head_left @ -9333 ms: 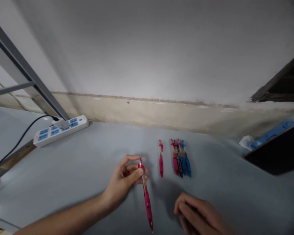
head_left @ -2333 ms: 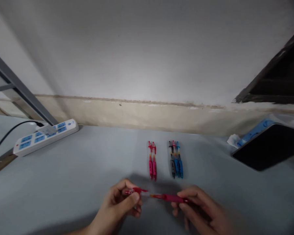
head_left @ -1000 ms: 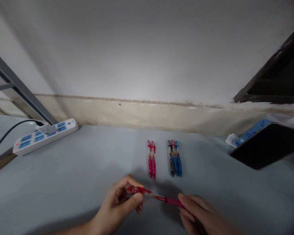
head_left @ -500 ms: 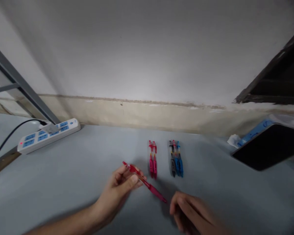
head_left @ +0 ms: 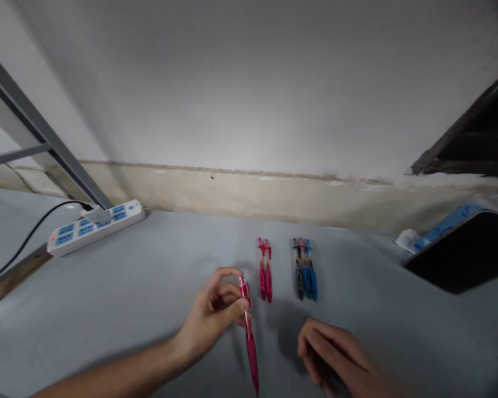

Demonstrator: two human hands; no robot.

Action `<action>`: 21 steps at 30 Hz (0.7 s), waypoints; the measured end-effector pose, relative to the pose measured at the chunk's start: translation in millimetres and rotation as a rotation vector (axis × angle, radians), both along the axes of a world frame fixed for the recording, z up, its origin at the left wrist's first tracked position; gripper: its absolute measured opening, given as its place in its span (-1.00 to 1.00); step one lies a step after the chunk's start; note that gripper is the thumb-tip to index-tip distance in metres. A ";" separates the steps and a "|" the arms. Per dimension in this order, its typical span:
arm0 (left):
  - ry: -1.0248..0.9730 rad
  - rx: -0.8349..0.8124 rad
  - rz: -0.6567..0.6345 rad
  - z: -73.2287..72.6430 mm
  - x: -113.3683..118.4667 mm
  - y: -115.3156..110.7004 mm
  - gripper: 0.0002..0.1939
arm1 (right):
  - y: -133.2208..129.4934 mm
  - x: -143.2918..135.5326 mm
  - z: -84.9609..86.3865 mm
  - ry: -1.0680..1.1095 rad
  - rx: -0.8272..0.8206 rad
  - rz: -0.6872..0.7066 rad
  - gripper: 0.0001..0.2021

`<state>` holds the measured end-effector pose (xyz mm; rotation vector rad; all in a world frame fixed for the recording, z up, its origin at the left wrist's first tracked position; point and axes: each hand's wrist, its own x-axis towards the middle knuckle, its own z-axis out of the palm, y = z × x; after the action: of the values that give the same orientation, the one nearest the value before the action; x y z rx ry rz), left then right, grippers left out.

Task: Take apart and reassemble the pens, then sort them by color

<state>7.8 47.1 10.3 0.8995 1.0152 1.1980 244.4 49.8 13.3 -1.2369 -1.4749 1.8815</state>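
Note:
My left hand (head_left: 216, 318) holds a red pen (head_left: 252, 348) between thumb and fingers near its clip end. The pen has a clear barrel and a dark pink grip, and points toward me, above the table. My right hand (head_left: 330, 351) is off to the right with its fingers curled in; nothing shows in them. Just beyond the held pen, two red pens (head_left: 264, 273) lie side by side. Farther right lies a second group: a pen with a dark grey grip (head_left: 299, 283) beside two pens with blue grips (head_left: 310, 282), one of them with a red top.
A white power strip (head_left: 103, 228) with a plugged-in charger and black cable lies at the back left. On the right, a dark tablet-like screen (head_left: 465, 254) stands tilted near a blue packet (head_left: 446, 226). The wall (head_left: 249, 196) bounds the grey table's back.
The red pen in my left hand has swung from slanting rightward to pointing almost straight toward me. My right hand stays curled, apart from the pen. The view has shifted slightly.

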 end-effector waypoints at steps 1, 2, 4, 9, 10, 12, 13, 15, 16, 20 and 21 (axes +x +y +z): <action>0.000 -0.001 0.008 -0.2 -0.1 0.2 -0.57 | 0.4 0.1 -0.8 -0.003 -0.002 0.001 -0.55; -0.002 -0.003 0.012 -0.5 -0.2 0.4 -0.56 | 0.7 0.2 -1.5 -0.006 -0.004 -0.002 -0.55; -0.015 -0.009 0.011 -1.4 -0.5 0.9 -0.56 | 1.0 0.2 -2.5 -0.005 -0.008 -0.001 -0.55; -0.052 -0.014 -0.014 -3.7 -0.3 1.4 -0.61 | 1.2 -0.5 -1.5 0.001 0.001 0.000 -0.55; -0.058 -0.014 -0.015 -4.1 -0.2 1.2 -0.60 | 1.3 -0.6 -0.7 -0.002 0.004 0.001 -0.55; -0.073 -0.014 -0.004 -4.5 0.0 0.9 -0.56 | 1.5 -0.7 0.3 -0.011 0.003 0.002 -0.56; -0.083 -0.013 0.006 -4.5 0.0 0.6 -0.54 | 1.7 -0.5 0.2 -0.013 0.002 0.002 -0.56; -0.094 -0.013 0.014 -4.1 -0.1 0.3 -0.55 | 2.1 0.3 -1.6 0.001 0.003 0.000 -0.56; -0.094 -0.014 0.011 -4.0 -0.2 0.2 -0.58 | 2.2 0.9 -3.2 0.011 0.001 0.002 -0.55; -0.090 -0.015 0.000 -5.9 -0.6 0.5 -0.61 | 2.2 3.2 -9.7 0.032 0.006 0.013 -0.55; -0.095 -0.009 0.004 -7.1 -0.7 0.6 -0.60 | 2.1 3.5 -10.4 0.030 0.007 0.014 -0.55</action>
<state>7.0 47.7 3.1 0.8262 0.9455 1.2277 247.9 51.9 2.8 -1.1931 -1.4769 1.8939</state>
